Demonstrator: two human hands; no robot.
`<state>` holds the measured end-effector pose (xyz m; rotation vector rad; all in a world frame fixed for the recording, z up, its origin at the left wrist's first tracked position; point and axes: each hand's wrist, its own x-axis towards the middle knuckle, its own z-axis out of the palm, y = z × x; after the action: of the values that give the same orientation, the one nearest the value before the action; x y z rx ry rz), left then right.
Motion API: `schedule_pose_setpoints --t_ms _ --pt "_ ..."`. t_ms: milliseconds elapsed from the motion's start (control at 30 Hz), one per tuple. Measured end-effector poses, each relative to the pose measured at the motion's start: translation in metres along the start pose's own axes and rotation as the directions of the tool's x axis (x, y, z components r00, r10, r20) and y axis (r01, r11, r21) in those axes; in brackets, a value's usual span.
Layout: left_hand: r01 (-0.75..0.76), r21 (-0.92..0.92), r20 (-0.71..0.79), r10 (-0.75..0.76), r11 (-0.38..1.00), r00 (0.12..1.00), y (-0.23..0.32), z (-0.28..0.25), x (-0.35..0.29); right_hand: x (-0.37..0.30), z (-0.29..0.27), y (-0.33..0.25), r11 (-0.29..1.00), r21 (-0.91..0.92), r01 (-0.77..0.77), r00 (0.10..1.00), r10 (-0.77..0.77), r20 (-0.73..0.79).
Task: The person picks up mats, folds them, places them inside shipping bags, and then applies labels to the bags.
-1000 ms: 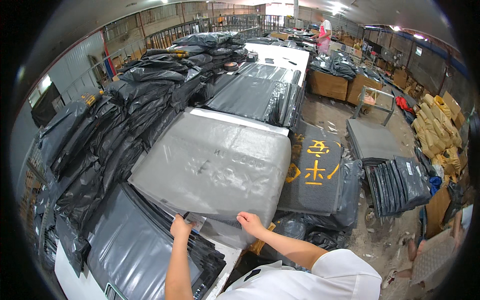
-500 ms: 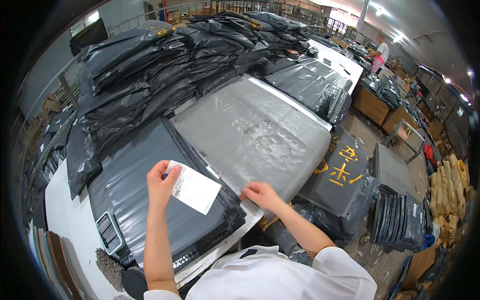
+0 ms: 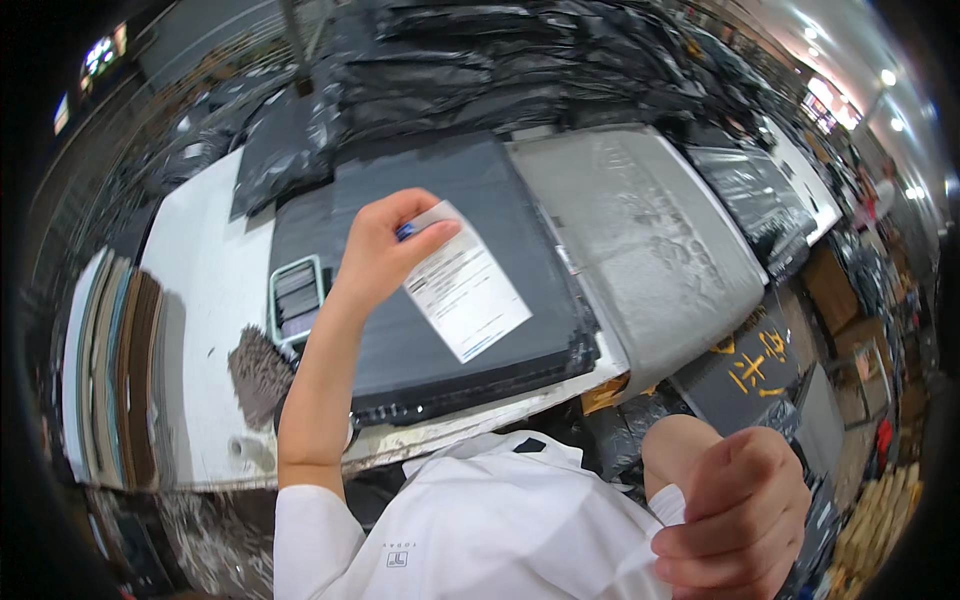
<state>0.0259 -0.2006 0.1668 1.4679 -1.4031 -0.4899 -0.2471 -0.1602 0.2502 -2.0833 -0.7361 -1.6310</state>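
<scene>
My left hand (image 3: 385, 240) pinches a white printed slip (image 3: 470, 290) between thumb and fingers, with a small blue thing (image 3: 404, 232) tucked in the same grip. The slip hangs over a flat stack of dark plastic bags (image 3: 450, 180) on the table. Close to the camera at the lower right, my right hand (image 3: 740, 510) is raised with its fingers curled; whatever it may hold is hidden. Right of the dark stack lies a wide grey plastic-covered sheet (image 3: 640, 230) with a raised pattern. A pale-green-rimmed tray (image 3: 295, 300) of dark strips sits by my left forearm.
Black bagged goods (image 3: 450, 75) form a high pile behind the table. Upright coloured sheets (image 3: 115, 370) stand at the white tabletop's (image 3: 200, 340) left end, near a fuzzy grey-brown piece (image 3: 258, 375). Beyond the right table edge lies a dark mat with yellow markings (image 3: 750, 365).
The view has swung left. My right hand has left the front edge of the grey sheet and risen toward the camera. My left hand still holds the slip.
</scene>
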Motion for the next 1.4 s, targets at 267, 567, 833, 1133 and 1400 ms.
schedule_pose_setpoints --t_ms 267,567,833,1133,1400 --pt "-0.020 -0.111 0.018 0.022 0.994 1.000 -0.014 -0.049 -0.033 0.011 0.046 0.011 0.996 0.082 0.033 0.995 -0.041 0.095" --pt "0.024 -0.093 -0.008 -0.025 0.995 1.000 -0.033 -0.075 -0.045 0.017 0.077 0.027 0.978 0.211 -0.006 0.997 -0.010 0.071" --pt "0.056 -0.102 -0.039 -0.060 0.993 0.997 -0.047 -0.090 -0.051 -0.024 0.080 0.074 0.919 0.059 -0.390 0.887 0.357 0.292" --pt "0.130 -0.305 -0.188 -0.194 0.943 0.963 -0.104 -0.109 -0.064 -0.118 0.161 0.147 -0.118 0.227 -0.967 -0.055 0.962 0.268" --pt "0.292 0.780 -0.169 -0.263 0.553 0.950 -0.252 -0.108 -0.141 -0.160 0.188 0.174 -0.214 0.206 -0.955 -0.149 0.945 0.293"
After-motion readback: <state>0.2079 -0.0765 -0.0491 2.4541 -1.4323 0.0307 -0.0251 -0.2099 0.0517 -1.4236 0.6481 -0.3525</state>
